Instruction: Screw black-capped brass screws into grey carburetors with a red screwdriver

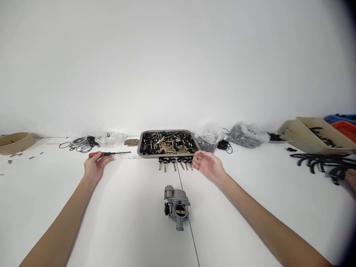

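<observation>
A screwdriver (107,153) with a red handle and dark shaft lies in my left hand (96,167), its tip pointing right. My right hand (210,166) is at the front right corner of a metal tray (141,154), fingers loosely curled and apart, with nothing visible in them. Just left of those fingertips, several black-headed brass screws (174,163) are lined up along the tray's front edge. More such pieces (167,144) fill the tray in a heap. Nearer to me, a grey metal carburetor (178,209) rests on the white table, its round bore facing me, touched by neither hand.
Black rubber rings (82,144) and a pile of small brass parts (131,142) sit left of the tray. Plastic bags of small parts (247,135) stand to its right. Far right are black hoses (322,161), a beige bin (303,135) and another person's hand (350,178).
</observation>
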Available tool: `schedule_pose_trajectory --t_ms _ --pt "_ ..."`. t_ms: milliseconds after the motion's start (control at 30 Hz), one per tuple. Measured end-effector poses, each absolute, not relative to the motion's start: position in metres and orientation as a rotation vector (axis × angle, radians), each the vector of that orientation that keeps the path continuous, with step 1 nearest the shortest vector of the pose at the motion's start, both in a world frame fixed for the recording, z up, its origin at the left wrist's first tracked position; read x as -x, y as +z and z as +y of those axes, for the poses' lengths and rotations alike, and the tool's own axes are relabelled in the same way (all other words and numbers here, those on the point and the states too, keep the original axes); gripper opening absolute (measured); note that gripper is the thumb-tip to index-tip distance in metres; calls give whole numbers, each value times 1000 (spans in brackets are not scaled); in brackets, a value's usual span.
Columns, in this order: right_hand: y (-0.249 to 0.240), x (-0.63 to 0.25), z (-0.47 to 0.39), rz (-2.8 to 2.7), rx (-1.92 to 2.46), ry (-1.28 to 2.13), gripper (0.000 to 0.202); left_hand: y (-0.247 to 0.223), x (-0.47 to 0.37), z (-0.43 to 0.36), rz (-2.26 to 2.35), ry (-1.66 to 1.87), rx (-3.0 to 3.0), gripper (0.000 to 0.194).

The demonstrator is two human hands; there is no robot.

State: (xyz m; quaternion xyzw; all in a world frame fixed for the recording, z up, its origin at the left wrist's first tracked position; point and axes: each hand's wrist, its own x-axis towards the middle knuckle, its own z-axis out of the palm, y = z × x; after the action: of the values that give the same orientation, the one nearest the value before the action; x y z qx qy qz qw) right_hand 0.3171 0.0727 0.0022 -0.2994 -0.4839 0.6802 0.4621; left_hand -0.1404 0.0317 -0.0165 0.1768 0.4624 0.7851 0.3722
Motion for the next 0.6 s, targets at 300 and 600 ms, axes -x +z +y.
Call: schedule_pose_trajectory --t_ms 300,600 --pt "81 -310 114 -1768 1015 1255 36 -24 147 34 1133 2074 -409 11" --pt "58 -259 154 -2400 1370 896 9 -24 146 34 1142 2058 -424 11"
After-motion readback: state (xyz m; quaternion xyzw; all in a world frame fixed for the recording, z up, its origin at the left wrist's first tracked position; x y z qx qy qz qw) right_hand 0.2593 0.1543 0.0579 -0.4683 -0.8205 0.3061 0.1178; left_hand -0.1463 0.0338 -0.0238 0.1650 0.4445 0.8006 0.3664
